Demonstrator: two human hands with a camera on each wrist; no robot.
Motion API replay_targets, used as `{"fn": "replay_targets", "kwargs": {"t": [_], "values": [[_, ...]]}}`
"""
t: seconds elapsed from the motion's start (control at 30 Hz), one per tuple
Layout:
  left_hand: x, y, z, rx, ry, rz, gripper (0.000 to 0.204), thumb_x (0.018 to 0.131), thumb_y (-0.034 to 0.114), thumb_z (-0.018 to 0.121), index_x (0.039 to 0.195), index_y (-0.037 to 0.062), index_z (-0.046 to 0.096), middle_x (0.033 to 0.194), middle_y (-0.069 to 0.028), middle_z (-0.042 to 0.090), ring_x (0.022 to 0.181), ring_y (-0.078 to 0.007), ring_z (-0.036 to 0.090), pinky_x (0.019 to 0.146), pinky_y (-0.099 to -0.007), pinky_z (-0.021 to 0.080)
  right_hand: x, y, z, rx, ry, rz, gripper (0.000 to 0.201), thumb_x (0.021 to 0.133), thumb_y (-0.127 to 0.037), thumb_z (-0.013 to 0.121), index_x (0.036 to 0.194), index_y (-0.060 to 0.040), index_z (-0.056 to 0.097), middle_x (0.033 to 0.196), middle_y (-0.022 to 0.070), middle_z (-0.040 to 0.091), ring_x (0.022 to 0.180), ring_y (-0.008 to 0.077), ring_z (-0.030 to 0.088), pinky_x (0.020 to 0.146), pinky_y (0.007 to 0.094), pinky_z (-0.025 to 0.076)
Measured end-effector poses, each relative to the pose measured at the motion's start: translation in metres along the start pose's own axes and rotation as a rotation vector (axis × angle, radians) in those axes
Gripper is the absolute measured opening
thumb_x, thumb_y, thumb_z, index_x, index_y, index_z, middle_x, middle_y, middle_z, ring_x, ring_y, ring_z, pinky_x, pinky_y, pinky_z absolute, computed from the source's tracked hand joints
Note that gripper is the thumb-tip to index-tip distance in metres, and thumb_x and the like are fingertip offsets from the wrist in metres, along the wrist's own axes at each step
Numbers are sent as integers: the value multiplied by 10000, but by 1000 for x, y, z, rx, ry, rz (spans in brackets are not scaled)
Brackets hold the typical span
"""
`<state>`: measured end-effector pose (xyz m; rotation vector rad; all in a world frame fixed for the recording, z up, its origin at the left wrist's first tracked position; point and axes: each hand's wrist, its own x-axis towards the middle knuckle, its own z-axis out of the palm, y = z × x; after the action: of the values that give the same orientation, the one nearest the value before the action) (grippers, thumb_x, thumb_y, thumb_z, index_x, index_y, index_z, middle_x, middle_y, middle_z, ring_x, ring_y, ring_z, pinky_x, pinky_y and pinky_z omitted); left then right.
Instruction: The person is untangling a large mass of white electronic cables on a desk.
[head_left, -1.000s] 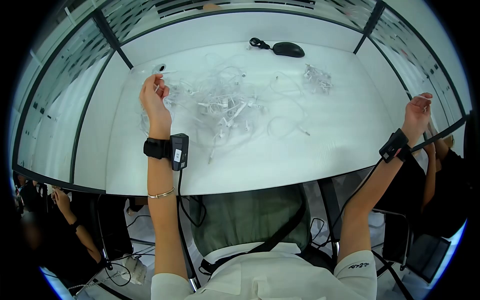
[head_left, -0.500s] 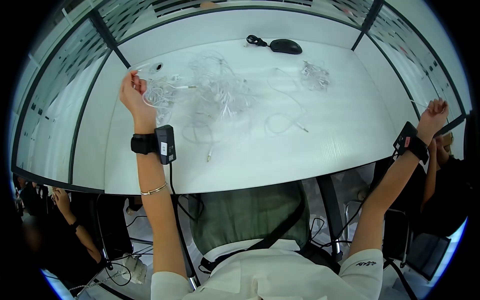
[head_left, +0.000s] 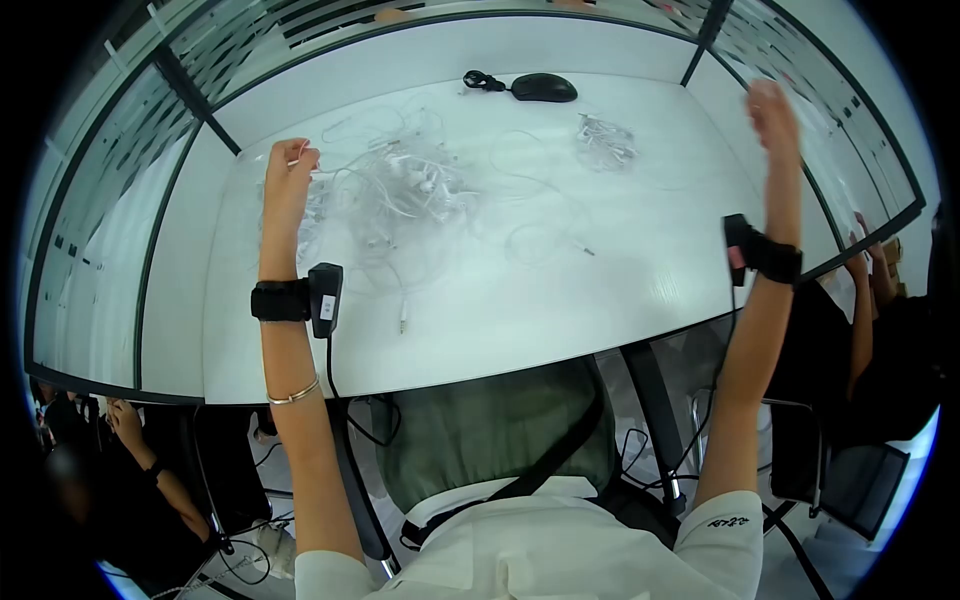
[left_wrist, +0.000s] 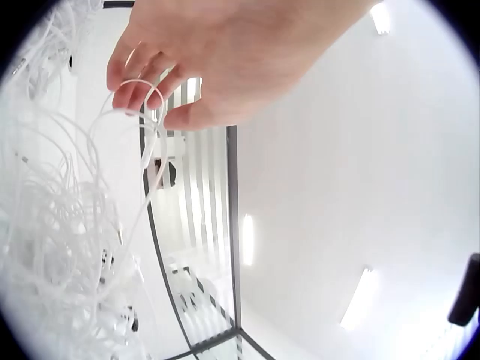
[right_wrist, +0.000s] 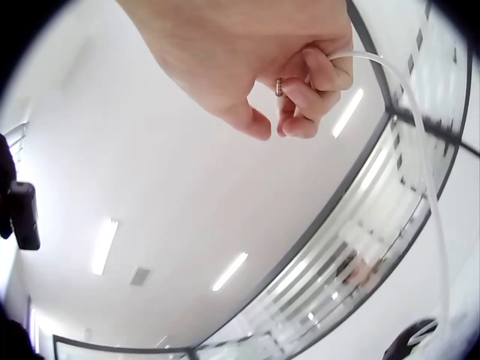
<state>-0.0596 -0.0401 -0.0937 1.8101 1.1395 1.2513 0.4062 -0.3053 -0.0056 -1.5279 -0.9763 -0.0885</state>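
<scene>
A tangled pile of white earphones (head_left: pixel 425 190) lies on the left and middle of the white table (head_left: pixel 480 300). Over the pile's left edge is my left hand (head_left: pixel 288 185), its fingers curled round a thin white earphone cable (left_wrist: pixel 160 139) that loops below the fingertips. My right hand (head_left: pixel 776 115) is raised at the table's far right, blurred in the head view. In the right wrist view its curled fingers grip a white cable (right_wrist: pixel 420 120), which hangs down from them in a long curve. The thumb stands apart from that cable.
A black mouse (head_left: pixel 543 87) with its cord bundled lies at the back. A smaller white cable bundle (head_left: pixel 606 142) sits at the back right. One metal plug (head_left: pixel 403 325) lies near the front, another (head_left: pixel 588 252) right of the middle. Low partitions (head_left: pixel 165 260) enclose the table.
My right hand has swung from the right edge forward and inward. My left hand has shifted left, then slightly back right, drawing a cable from the pile.
</scene>
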Motion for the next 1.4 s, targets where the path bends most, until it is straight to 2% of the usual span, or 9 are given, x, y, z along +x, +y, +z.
{"fn": "replay_targets", "kwargs": {"t": [0.17, 0.3, 0.47, 0.67, 0.8, 0.97, 1.07, 1.3, 1.4], "values": [[-22, 46, 33, 315, 32, 497, 342, 793, 74, 619, 1129, 39, 567, 1128, -140, 574, 1121, -287, 510, 975, -369, 374, -49, -16, 121, -27, -491, -83, 357, 821, -374, 683, 1018, -99, 568, 893, 31, 663, 770, 133, 590, 716, 274, 463], [-51, 70, 65, 572, 7, 669, 406, 742, 14, 619, 1128, 134, 591, 1240, -116, 495, 1187, -312, 450, 1022, -431, 301, -89, -46, 188, -142, -750, -163, 438, 793, -377, 670, 1082, -91, 506, 913, 77, 682, 780, 253, 638, 703, 331, 480], [-41, 37, 72, 389, -218, 502, 393, 697, -52, 601, 1050, 111, 653, 1204, -136, 529, 1165, -324, 497, 981, -395, 411, -117, -47, 230, -76, -908, -210, 460, 781, -310, 669, 1121, -62, 484, 896, 126, 686, 775, 298, 655, 680, 352, 485], [-41, 26, 71, 367, -155, 501, 317, 732, 17, 667, 1041, 83, 653, 1148, -129, 567, 1109, -305, 551, 937, -363, 439, -121, -40, 225, 74, -775, -139, 268, 790, -228, 640, 996, -81, 552, 729, 77, 674, 704, 242, 649, 636, 319, 476], [-48, 35, 74, 379, -191, 407, 436, 735, 153, 732, 1152, 177, 605, 1228, -105, 516, 1203, -295, 479, 1031, -456, 318, -111, -54, 204, 307, -757, -29, 155, 894, -184, 618, 969, -88, 521, 612, -65, 427, 568, 31, 324, 504, 215, 275], [-64, 60, 78, 517, -105, 562, 571, 739, 191, 746, 1268, 227, 536, 1379, -73, 387, 1346, -265, 326, 1115, -540, 95, -101, -57, 190, 506, -735, 31, 242, 859, -187, 690, 1009, -98, 523, 696, -86, 483, 625, 10, 381, 544, 192, 299], [-69, 73, 81, 466, -104, 730, 540, 741, 202, 745, 1247, 195, 558, 1330, -85, 480, 1308, -257, 386, 1115, -489, 144, -100, -56, 188, 580, -712, 24, 272, 852, -189, 707, 1035, -97, 527, 808, -78, 526, 690, 6, 441, 594, 181, 338], [-75, 63, 96, 403, -433, 487, 503, 811, 232, 699, 1267, 149, 504, 1187, -27, 562, 1180, -181, 508, 1123, -512, 73, -100, -62, 184, 720, -709, -38, 227, 866, -130, 686, 1025, -87, 530, 861, -69, 532, 741, 4, 472, 661, 177, 361], [-72, 62, 100, 530, -332, 612, 565, 772, 193, 715, 1287, 167, 484, 1186, -16, 538, 1194, -176, 476, 1117, -536, 49, -95, -63, 176, 767, -621, -55, 186, 868, -90, 667, 996, -86, 532, 794, -81, 514, 705, 5, 433, 643, 172, 333]]}}
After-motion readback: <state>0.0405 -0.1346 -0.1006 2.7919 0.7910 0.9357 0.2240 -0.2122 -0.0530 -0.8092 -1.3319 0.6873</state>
